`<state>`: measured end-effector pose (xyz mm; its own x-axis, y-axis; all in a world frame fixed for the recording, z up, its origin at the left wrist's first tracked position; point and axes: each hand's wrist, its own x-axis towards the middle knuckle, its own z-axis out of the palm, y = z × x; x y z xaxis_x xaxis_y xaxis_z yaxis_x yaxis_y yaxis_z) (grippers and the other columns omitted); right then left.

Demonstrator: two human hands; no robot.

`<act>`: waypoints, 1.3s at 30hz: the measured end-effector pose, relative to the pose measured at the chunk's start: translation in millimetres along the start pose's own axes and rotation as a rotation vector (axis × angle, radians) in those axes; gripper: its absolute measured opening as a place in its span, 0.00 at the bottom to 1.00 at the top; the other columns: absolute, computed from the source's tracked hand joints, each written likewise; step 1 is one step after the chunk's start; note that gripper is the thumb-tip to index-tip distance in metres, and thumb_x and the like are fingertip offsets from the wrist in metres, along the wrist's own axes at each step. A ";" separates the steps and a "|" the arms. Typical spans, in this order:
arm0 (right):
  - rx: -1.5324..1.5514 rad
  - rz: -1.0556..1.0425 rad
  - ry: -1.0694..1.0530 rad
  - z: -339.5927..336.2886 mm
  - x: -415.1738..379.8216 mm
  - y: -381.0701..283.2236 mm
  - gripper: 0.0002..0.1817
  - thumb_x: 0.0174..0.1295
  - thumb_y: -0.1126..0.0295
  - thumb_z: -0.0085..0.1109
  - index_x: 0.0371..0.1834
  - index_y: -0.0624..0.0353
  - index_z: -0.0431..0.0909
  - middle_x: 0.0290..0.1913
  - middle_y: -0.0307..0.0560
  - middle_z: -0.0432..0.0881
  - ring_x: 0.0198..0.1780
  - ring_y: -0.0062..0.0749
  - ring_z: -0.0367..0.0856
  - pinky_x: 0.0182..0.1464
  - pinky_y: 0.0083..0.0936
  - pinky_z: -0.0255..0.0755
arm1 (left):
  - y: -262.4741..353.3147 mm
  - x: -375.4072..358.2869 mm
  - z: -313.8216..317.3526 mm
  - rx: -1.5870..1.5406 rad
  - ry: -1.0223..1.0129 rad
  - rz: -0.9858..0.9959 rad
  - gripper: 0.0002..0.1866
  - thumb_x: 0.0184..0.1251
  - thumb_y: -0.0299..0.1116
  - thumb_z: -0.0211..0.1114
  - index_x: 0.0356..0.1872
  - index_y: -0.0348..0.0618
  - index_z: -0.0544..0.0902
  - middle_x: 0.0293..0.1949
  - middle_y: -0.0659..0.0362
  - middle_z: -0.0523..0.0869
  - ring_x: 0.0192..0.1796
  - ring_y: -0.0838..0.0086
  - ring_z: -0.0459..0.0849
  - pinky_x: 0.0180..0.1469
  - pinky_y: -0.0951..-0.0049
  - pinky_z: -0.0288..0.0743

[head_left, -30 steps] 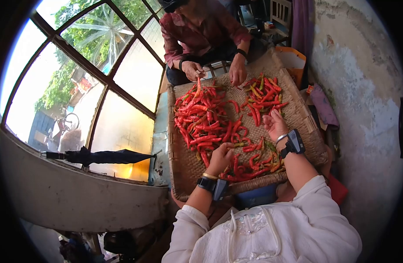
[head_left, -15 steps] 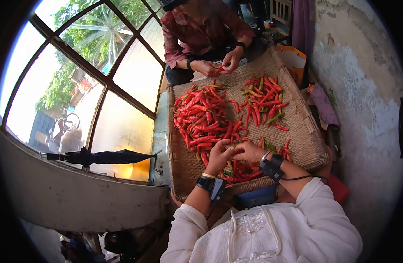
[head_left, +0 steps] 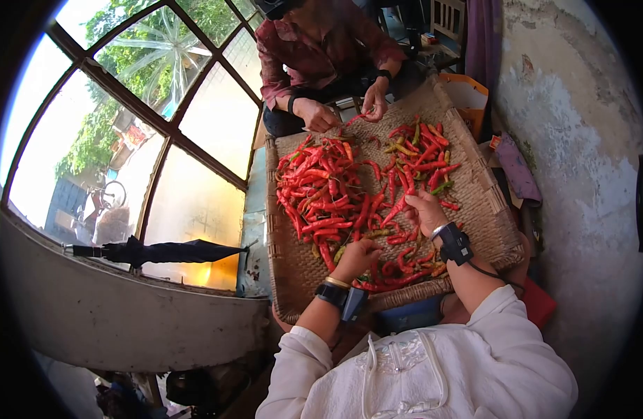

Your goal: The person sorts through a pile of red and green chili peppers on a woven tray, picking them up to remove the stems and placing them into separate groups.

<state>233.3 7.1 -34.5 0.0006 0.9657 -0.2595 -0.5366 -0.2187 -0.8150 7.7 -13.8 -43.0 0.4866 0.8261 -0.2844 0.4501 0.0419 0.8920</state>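
Observation:
A large heap of red chili peppers (head_left: 321, 183) lies on the left side of a woven basket tray (head_left: 485, 227). My left hand (head_left: 357, 260) is closed low over the near edge of this heap; its fingertips are hidden, so what it grips does not show. Farther right, my right hand (head_left: 426, 211) pinches a red chili pepper (head_left: 395, 211) that slants down to the left from its fingers. Just beyond that hand lies a smaller pile of red and greenish chili peppers (head_left: 422, 150). More chili peppers (head_left: 395, 279) lie along the tray's near rim, between my wrists.
Across the tray sits a person in a red shirt (head_left: 321, 59), both hands around a red chili. A folded dark umbrella (head_left: 174, 252) lies along the window ledge on the left. An orange-edged box (head_left: 468, 98) stands by the tray's far right corner, near the wall (head_left: 580, 174).
My hands, together before, have come apart: the right moved right and away from me, the left slightly down. The other person's hands have also separated, with a red chili between them.

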 end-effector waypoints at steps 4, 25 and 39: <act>0.302 0.000 0.337 -24.8 14.2 -8.7 0.16 0.62 0.61 0.53 0.49 0.57 0.70 0.32 0.40 0.79 0.27 0.20 0.77 0.21 0.20 0.69 | 4.5 -4.7 -5.0 0.553 0.225 0.189 0.10 0.53 0.37 0.65 0.34 0.44 0.80 0.27 0.54 0.82 0.29 0.63 0.80 0.31 0.65 0.73; -0.984 0.052 -0.308 16.2 -6.3 32.1 0.14 0.56 0.69 0.56 0.43 0.66 0.76 0.31 0.43 0.81 0.27 0.22 0.80 0.29 0.21 0.75 | -4.7 4.3 -38.4 0.888 0.814 0.125 0.38 0.42 0.34 0.70 0.60 0.47 0.65 0.59 0.47 0.64 0.59 0.48 0.61 0.60 0.57 0.60; -1.040 0.044 -0.320 9.7 -4.5 39.7 0.14 0.53 0.65 0.59 0.40 0.62 0.79 0.28 0.45 0.82 0.27 0.28 0.80 0.33 0.27 0.74 | -0.4 -2.9 -33.6 0.906 0.513 0.060 0.17 0.48 0.41 0.67 0.37 0.45 0.78 0.41 0.55 0.75 0.40 0.59 0.79 0.38 0.62 0.75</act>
<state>203.8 -4.6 -60.8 -0.3017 0.9129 -0.2748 0.4463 -0.1194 -0.8869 -19.0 2.6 -30.6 0.2451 0.9615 0.1241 0.9323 -0.2689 0.2420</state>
